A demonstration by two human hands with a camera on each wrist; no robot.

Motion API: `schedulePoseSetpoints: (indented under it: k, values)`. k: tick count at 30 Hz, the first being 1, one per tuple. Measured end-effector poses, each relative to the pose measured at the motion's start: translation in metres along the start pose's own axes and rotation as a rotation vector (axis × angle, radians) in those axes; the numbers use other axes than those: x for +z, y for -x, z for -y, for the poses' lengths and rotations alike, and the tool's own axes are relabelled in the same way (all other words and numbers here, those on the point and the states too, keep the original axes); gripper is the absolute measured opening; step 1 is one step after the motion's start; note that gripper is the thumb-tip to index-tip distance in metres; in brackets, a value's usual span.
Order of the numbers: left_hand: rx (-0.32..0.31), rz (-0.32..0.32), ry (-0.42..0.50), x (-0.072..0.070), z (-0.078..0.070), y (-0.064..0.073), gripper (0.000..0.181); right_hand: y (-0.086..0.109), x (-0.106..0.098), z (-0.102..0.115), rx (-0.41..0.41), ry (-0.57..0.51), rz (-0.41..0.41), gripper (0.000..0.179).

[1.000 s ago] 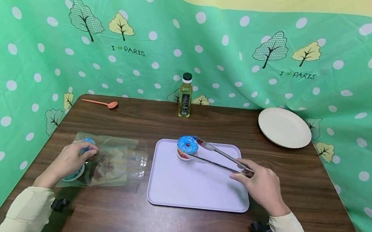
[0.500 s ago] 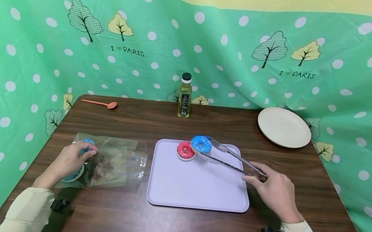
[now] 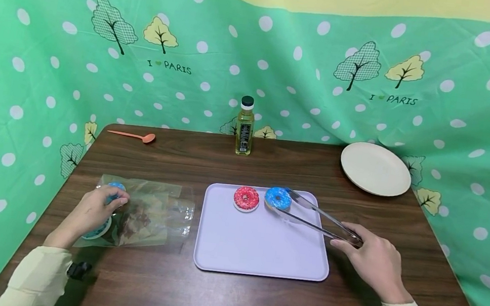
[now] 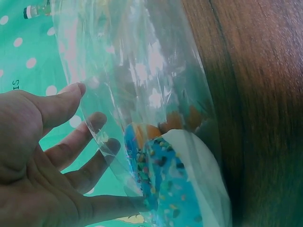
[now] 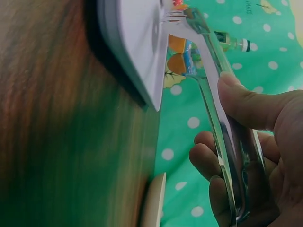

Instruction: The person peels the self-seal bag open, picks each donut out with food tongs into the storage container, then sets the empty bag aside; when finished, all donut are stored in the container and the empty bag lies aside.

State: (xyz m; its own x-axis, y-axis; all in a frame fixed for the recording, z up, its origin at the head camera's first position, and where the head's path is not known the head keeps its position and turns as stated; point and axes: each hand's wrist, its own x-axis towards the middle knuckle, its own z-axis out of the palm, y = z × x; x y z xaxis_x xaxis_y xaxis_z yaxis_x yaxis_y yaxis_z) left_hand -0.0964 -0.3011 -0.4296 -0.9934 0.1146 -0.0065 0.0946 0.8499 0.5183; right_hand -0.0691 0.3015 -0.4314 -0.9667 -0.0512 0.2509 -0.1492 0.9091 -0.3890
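In the head view my right hand [image 3: 371, 263] grips metal tongs [image 3: 324, 214], whose tips sit around a blue-iced doughnut [image 3: 270, 197] close over the far part of a pale lilac tray [image 3: 256, 251]. A red-iced doughnut [image 3: 239, 199] lies on the tray just left of it. My left hand [image 3: 93, 208] rests on a clear plastic bag [image 3: 145, 217] at the left. Seen from the left wrist, its fingers are spread, some showing through the film next to a blue doughnut [image 4: 165, 184] with sprinkles. A brown, unclear item also lies in the bag.
At the back stand an oil bottle [image 3: 244, 132] and, toward the right, a white plate [image 3: 375, 168]. An orange-pink spoon [image 3: 137, 136] lies at the far left. A green dotted cloth [image 3: 221, 48] hangs behind the wooden table [image 3: 154, 290].
My right hand and tongs have carried the blue doughnut rightward, off the red one, then lower toward the tray. The red doughnut is uncovered. My left hand stays put.
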Motion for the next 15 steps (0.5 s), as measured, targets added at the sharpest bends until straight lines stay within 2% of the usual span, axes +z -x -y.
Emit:
schedulePoseSetpoints:
  k: [15]
  values:
    - [0.008,-0.007,0.003,0.0000,0.0006,-0.0003,0.022,0.0021,-0.0022,-0.0060,0.017,0.039,0.021,0.054]
